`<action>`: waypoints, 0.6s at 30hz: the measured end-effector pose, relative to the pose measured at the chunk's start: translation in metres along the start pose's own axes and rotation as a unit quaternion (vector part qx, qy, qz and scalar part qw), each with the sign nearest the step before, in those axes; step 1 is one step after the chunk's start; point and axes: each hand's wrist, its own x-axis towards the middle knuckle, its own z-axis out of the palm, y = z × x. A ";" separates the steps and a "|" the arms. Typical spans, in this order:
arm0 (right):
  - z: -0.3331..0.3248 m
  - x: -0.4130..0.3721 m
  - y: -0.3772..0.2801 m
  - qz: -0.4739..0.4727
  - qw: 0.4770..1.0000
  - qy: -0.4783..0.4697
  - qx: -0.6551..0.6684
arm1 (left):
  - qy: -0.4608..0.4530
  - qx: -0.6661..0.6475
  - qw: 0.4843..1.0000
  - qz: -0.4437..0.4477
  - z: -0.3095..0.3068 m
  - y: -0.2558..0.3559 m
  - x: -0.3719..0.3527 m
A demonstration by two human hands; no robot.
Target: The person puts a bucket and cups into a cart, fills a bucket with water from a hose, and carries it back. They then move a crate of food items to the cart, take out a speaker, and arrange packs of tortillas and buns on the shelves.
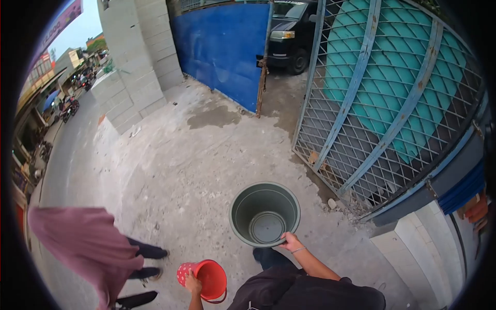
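My right hand (290,241) is closed on the near rim of a large grey-green plastic bucket (237,214), a bracelet showing at its wrist. The bucket tilts toward me, so its bare inside and round bottom show. Lower and to the left, my left hand (193,282) is wrapped around a smaller red pail (213,279) with pale spots on its outer side. The pail leans over with its mouth to the right, and its dark handle hangs at the lower rim. Both containers are held above the rough concrete ground (175,191).
A person in a mauve garment (85,243) stands close on my left. A blue metal gate panel (222,51) and a lattice gate (372,108) flank an opening with a black vehicle (287,39). Tiled steps (413,243) are at right; a road (77,139) runs along the left.
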 end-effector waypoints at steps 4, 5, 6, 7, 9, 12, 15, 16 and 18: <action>0.090 0.085 -0.113 0.011 0.997 0.010 0.078 | -0.042 0.042 0.998 0.036 -0.037 0.099 0.111; 0.112 0.096 -0.150 0.010 0.993 -0.003 0.116 | -0.050 0.037 0.997 0.044 -0.047 0.123 0.132; 0.134 0.103 -0.183 0.005 0.993 0.002 0.120 | -0.057 0.028 0.997 0.052 -0.055 0.148 0.156; 0.157 0.114 -0.218 0.013 0.989 -0.010 0.146 | -0.060 -0.009 0.996 0.069 -0.062 0.169 0.178; 0.196 0.159 -0.285 0.009 0.985 -0.052 0.162 | -0.052 -0.003 0.990 0.128 -0.061 0.214 0.225; 0.258 0.222 -0.386 0.069 0.970 -0.075 0.220 | -0.151 -0.016 0.959 0.238 -0.020 0.280 0.329; 0.305 0.297 -0.470 0.024 0.966 -0.104 0.234 | -0.151 0.044 0.956 0.246 -0.024 0.360 0.471; 0.318 0.323 -0.487 -0.014 0.963 -0.133 0.234 | -0.167 0.052 0.950 0.260 -0.041 0.385 0.522; 0.348 0.346 -0.545 0.013 0.957 -0.065 0.283 | -0.195 0.091 0.968 0.127 -0.104 0.469 0.593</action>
